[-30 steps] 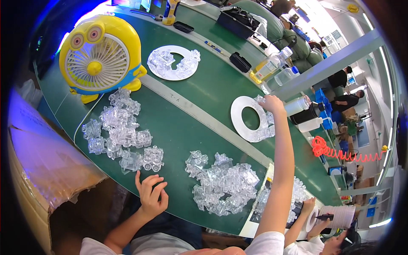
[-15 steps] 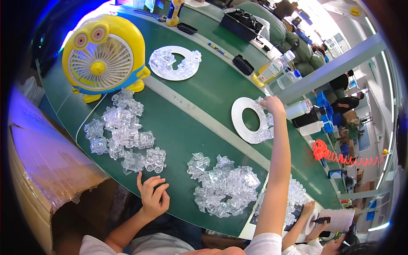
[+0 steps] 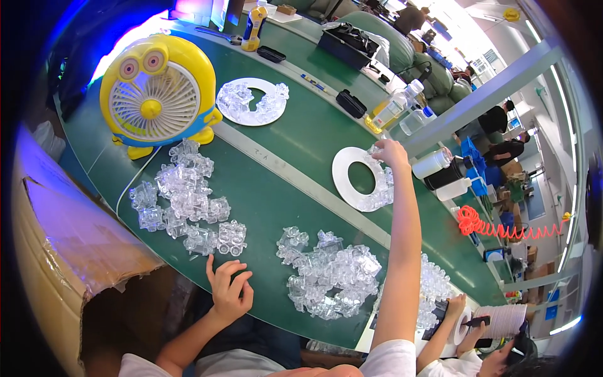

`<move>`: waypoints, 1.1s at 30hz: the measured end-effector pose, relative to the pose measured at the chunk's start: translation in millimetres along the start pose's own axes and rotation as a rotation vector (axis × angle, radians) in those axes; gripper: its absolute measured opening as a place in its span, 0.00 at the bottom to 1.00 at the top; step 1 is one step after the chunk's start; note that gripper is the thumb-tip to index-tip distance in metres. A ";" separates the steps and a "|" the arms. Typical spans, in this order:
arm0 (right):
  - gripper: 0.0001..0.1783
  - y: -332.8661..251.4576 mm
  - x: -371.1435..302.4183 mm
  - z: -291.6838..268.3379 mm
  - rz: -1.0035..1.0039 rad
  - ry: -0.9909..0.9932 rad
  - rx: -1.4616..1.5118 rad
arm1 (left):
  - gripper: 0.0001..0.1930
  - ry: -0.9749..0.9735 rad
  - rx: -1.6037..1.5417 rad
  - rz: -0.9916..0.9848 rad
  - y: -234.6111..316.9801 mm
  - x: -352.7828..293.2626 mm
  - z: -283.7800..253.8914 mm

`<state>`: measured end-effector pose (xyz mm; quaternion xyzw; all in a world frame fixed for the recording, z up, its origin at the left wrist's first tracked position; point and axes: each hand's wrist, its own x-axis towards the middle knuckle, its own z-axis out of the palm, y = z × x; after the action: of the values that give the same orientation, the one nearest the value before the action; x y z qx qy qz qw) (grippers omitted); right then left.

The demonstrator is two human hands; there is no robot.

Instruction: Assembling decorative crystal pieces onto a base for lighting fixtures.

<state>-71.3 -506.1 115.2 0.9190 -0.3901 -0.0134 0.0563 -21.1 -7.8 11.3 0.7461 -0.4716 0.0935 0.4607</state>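
Observation:
My right hand (image 3: 391, 152) reaches across the green table to a white ring-shaped plate (image 3: 342, 179). Its fingers are closed on a small clear plastic piece (image 3: 376, 149) at the plate's far side; the fingertips are partly hidden. More clear pieces (image 3: 379, 198) lie along the plate's right side. At the near table edge, my left hand (image 3: 230, 290) holds nothing, its fingers apart and loosely curled. Just beyond it sits a clear toy-vehicle-shaped piece (image 3: 232, 237), at the end of a heap of similar pieces (image 3: 186, 195). A larger clear heap (image 3: 336, 276) lies between my arms.
A yellow fan (image 3: 157, 94) stands at the left, near a second white ring plate (image 3: 252, 119) bearing clear pieces. Bottles (image 3: 392, 108) stand beyond my right hand. A cardboard box (image 3: 75, 251) is at the left; a co-worker's hand (image 3: 456, 306) is at the right.
The whole view has shifted slightly. My right hand stays at the far side of the ring plate with only a small shift, and my left hand keeps its pose.

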 end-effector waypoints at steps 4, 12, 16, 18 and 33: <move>0.25 3.1 8.3 2.8 -0.024 -0.023 0.016 | 0.11 0.000 0.003 -0.015 0.2 1.5 -2.3; 0.26 -3.3 8.1 0.6 -0.070 -0.068 0.059 | 0.10 0.017 0.014 0.008 1.3 -1.0 -7.0; 0.26 -2.1 -24.6 -21.2 -0.148 0.090 0.075 | 0.10 0.013 -0.013 0.005 0.7 0.7 -3.9; 0.25 -8.4 -66.6 -42.1 -0.136 0.263 0.146 | 0.10 -0.005 -0.034 0.005 2.0 0.0 -0.5; 0.26 13.6 -513.0 -69.9 0.447 0.405 0.303 | 0.09 -0.028 -0.015 0.094 -4.0 -0.7 1.6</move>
<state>-432.9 -140.4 176.3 0.7927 -0.5602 0.2402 -0.0032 -18.8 -8.1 7.6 0.7209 -0.5133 0.1012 0.4546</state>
